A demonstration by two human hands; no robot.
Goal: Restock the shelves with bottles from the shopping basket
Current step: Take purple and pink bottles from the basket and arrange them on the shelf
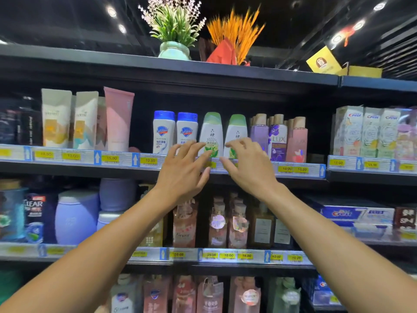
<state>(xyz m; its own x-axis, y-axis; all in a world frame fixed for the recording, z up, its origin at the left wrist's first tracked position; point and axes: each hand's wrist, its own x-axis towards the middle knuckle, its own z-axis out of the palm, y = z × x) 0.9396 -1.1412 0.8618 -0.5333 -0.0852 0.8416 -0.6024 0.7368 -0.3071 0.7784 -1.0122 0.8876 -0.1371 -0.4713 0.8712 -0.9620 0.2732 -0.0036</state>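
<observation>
Two white bottles with green caps stand side by side on the upper shelf (293,169), the left one (211,134) and the right one (237,129). Left of them stand two white bottles with blue caps (164,129). My left hand (185,170) is raised in front of the shelf edge, fingers spread and loosely bent, just before the left green-capped bottle and holding nothing. My right hand (246,163) hovers before the right green-capped bottle, fingers loosely bent, also holding nothing. The shopping basket is out of view.
Purple and pink Lux bottles (278,138) stand right of the green-capped pair, tubes (118,118) to the left. Toothpaste boxes (370,132) fill the right bay. Lower shelves hold pink bottles (217,222) and lilac jars (76,215). Artificial plants (174,26) sit on top.
</observation>
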